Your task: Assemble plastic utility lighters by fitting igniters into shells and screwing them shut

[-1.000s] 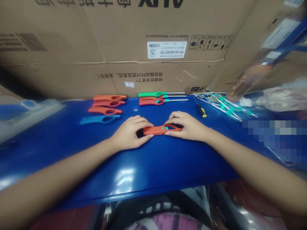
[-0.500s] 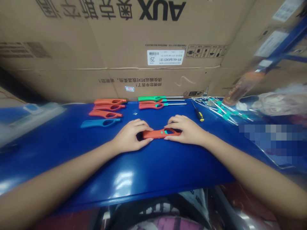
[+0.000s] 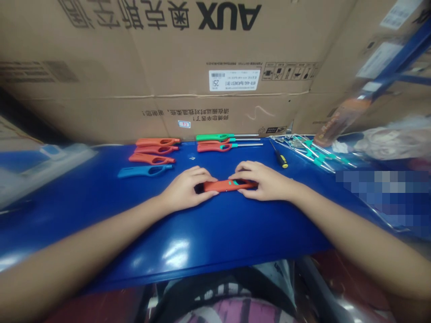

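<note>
Between both hands, low over the blue table, is an orange-red gas lighter [image 3: 226,185] with a green trigger piece in its finger loop. My left hand [image 3: 187,188] is closed around its handle end, thumb on the near side. My right hand [image 3: 264,181] pinches the loop end between thumb and fingers, hiding its tip. Behind lie several assembled lighters: a green lighter [image 3: 213,137] and a red lighter [image 3: 215,147] have metal rods. To the left are several orange-red lighter bodies [image 3: 153,159] without rods and a blue lighter body [image 3: 145,171].
A black-and-yellow screwdriver [image 3: 282,160] lies beside a pile of metal rods with green parts [image 3: 314,154]. An orange bottle [image 3: 342,122] leans at the right near plastic bags [image 3: 385,143]. A large cardboard box [image 3: 182,49] walls off the back of the blue table [image 3: 141,251].
The lighter stays in both hands and is turned slightly, so less of its green part shows. My right fingers have shifted a little along the loop end. The view has moved slightly.
</note>
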`<state>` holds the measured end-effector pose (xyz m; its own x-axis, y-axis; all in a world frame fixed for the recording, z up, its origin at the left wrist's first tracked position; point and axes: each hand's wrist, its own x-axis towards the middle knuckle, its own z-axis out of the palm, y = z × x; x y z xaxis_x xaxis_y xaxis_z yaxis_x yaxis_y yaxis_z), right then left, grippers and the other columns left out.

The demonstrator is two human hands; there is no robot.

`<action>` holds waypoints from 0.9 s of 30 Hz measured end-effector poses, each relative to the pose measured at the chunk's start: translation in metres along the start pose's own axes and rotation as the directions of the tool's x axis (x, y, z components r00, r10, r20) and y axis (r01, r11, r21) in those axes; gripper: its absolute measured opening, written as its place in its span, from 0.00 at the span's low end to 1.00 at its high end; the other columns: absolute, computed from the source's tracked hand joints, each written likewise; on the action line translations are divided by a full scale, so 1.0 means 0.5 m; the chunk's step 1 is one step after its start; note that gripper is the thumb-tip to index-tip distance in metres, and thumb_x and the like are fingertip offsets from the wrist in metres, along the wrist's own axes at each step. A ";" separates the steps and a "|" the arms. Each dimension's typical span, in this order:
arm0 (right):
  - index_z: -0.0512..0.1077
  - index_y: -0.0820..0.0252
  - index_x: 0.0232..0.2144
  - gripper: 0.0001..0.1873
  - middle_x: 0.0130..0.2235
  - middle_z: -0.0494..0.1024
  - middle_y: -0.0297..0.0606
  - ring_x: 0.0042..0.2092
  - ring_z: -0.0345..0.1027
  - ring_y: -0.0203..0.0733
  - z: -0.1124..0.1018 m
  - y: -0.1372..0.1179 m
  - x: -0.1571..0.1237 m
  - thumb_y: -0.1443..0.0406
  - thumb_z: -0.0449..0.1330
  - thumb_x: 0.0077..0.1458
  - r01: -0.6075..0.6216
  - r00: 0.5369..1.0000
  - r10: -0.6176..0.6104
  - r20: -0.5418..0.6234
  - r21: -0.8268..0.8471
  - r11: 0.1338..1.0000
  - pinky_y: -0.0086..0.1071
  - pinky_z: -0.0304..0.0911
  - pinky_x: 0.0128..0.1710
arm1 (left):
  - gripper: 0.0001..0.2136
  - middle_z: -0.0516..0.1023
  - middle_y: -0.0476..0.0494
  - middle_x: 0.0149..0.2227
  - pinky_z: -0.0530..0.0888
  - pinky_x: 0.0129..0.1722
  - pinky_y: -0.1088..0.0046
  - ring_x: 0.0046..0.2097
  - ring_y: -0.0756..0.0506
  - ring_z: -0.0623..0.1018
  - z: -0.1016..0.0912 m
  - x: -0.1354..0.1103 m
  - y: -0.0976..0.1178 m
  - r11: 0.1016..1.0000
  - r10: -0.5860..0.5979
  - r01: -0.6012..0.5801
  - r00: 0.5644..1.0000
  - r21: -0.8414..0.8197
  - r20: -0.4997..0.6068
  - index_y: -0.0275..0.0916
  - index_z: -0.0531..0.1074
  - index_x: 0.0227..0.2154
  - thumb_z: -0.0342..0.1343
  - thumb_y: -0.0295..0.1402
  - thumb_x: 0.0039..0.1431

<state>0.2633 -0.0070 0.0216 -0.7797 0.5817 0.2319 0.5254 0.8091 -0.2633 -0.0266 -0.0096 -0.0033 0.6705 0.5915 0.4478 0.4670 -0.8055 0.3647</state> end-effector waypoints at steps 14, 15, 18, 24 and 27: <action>0.74 0.62 0.54 0.18 0.51 0.77 0.48 0.48 0.74 0.49 -0.009 -0.022 -0.003 0.67 0.57 0.63 0.038 0.994 -0.019 0.104 -0.180 0.983 0.39 0.68 0.45 | 0.13 0.81 0.40 0.42 0.76 0.43 0.65 0.42 0.42 0.78 0.003 -0.002 0.046 0.936 0.079 -0.087 0.996 0.342 0.037 0.35 0.77 0.48 0.53 0.36 0.70; 0.74 0.62 0.54 0.18 0.51 0.77 0.47 0.48 0.74 0.49 -0.014 -0.020 -0.005 0.66 0.58 0.63 0.031 0.994 -0.016 0.106 -0.137 0.990 0.38 0.68 0.45 | 0.13 0.81 0.40 0.42 0.76 0.43 0.66 0.42 0.43 0.78 0.003 -0.001 0.045 0.944 0.073 -0.080 0.997 0.320 0.033 0.35 0.77 0.48 0.52 0.36 0.70; 0.77 0.60 0.47 0.13 0.45 0.78 0.44 0.43 0.73 0.45 -0.028 -0.022 -0.008 0.62 0.57 0.66 0.021 0.993 -0.014 0.118 -0.055 0.998 0.34 0.66 0.42 | 0.13 0.80 0.39 0.41 0.76 0.43 0.66 0.41 0.43 0.78 0.003 -0.002 0.046 0.963 0.061 -0.066 0.998 0.260 0.029 0.35 0.77 0.48 0.52 0.36 0.70; 0.78 0.62 0.36 0.12 0.32 0.75 0.39 0.33 0.68 0.41 -0.037 -0.042 -0.008 0.64 0.56 0.66 0.063 0.993 -0.056 0.104 -0.071 0.995 0.33 0.60 0.34 | 0.11 0.80 0.40 0.36 0.74 0.38 0.66 0.36 0.44 0.78 0.001 -0.008 0.061 0.971 0.135 -0.135 0.991 0.196 0.012 0.35 0.76 0.47 0.52 0.34 0.69; 0.78 0.62 0.37 0.12 0.34 0.77 0.39 0.34 0.70 0.41 -0.032 -0.042 -0.007 0.63 0.55 0.66 0.039 0.997 -0.033 0.068 -0.095 0.995 0.32 0.60 0.34 | 0.10 0.81 0.40 0.36 0.73 0.38 0.66 0.36 0.44 0.77 0.002 -0.010 0.058 0.974 0.139 -0.133 0.990 0.183 -0.023 0.36 0.76 0.46 0.52 0.33 0.68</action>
<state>0.2606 -0.0248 0.0412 -0.8179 0.5478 0.1759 0.5244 0.8355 -0.1641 -0.0159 -0.0361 0.0044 0.7158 0.4741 0.5126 0.4714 -0.8697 0.1461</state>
